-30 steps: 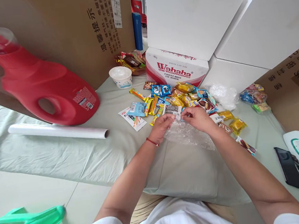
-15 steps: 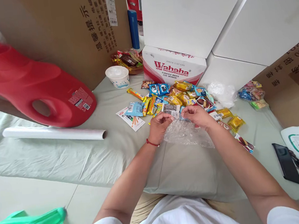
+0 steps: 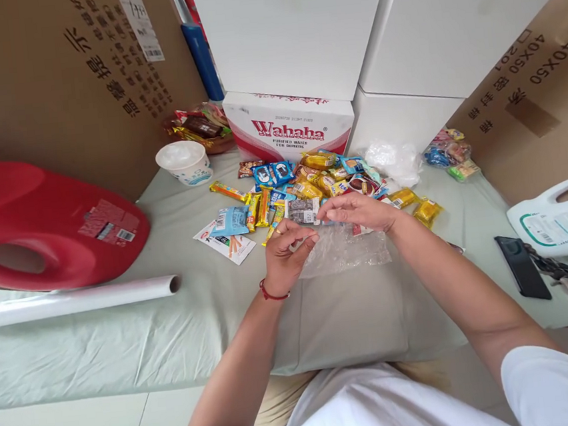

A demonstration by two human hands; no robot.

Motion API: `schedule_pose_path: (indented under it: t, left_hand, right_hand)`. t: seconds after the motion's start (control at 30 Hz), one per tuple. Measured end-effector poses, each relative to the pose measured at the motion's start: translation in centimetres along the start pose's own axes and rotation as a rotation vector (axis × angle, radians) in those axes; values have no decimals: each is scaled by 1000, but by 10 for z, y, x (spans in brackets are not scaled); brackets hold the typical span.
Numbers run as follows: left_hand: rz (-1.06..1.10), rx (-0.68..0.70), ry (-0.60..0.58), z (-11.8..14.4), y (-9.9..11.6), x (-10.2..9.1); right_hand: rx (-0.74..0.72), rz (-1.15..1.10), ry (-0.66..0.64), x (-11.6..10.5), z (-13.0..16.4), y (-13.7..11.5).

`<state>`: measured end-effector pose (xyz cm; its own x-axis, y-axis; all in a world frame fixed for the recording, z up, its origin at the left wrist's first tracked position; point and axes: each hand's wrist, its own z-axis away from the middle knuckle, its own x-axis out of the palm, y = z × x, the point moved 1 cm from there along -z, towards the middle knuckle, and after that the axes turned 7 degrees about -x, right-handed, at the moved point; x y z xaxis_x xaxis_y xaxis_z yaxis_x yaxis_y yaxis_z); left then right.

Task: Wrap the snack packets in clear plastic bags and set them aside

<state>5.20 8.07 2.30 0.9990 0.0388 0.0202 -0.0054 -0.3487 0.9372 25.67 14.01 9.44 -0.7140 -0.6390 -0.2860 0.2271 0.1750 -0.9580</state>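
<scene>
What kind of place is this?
Probably a storeroom or packing corner: big cardboard boxes and white boxes are stacked around a cloth-covered surface strewn with wrapped snacks.

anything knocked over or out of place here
The red detergent jug lies on its side on the cloth, as does the white jug at right. Snack packets lie in a loose heap.
</scene>
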Motion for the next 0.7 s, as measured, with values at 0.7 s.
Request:
schedule_pose_path:
  t: [0.7]
  left_hand:
    - [-23, 189, 27, 2, 2, -5]
  right_hand:
    - [101, -121, 45, 11, -11, -1]
